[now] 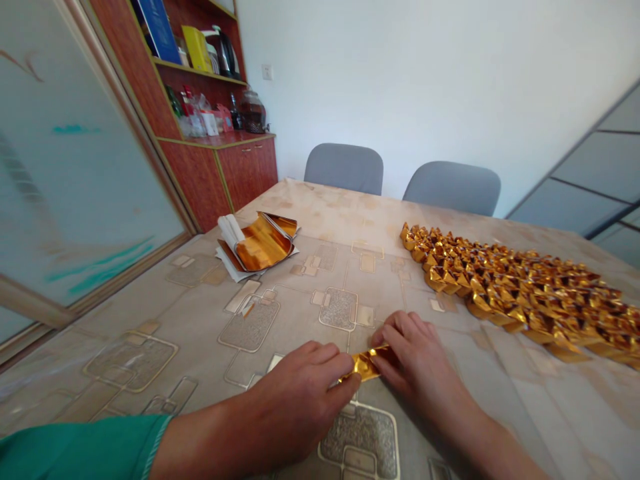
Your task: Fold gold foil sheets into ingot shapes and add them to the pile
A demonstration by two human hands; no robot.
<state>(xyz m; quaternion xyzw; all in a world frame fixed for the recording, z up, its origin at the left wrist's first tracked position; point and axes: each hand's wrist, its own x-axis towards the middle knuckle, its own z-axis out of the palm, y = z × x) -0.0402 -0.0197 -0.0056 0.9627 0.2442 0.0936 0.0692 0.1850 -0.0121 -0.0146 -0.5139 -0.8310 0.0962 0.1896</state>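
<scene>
A narrow folded piece of gold foil paper [367,367] lies between my two hands, just above or on the patterned tablecloth. My left hand [305,393] pinches its left end between thumb and fingers. At the other end, my right hand [413,357] grips it with bent fingers, which cover that part. Farther off to the left sits a loose stack of gold foil sheets [265,245], curled up at the edges with white backing showing. Many folded gold paper pieces [520,287] stand in tight rows on the right.
The table [200,340] has a patterned cover. Beyond its far edge stand two grey chairs [345,165] [453,187] against a white wall. A wooden cabinet [245,167] with bottles and a kettle is at the back left, beside a frosted sliding door [90,167].
</scene>
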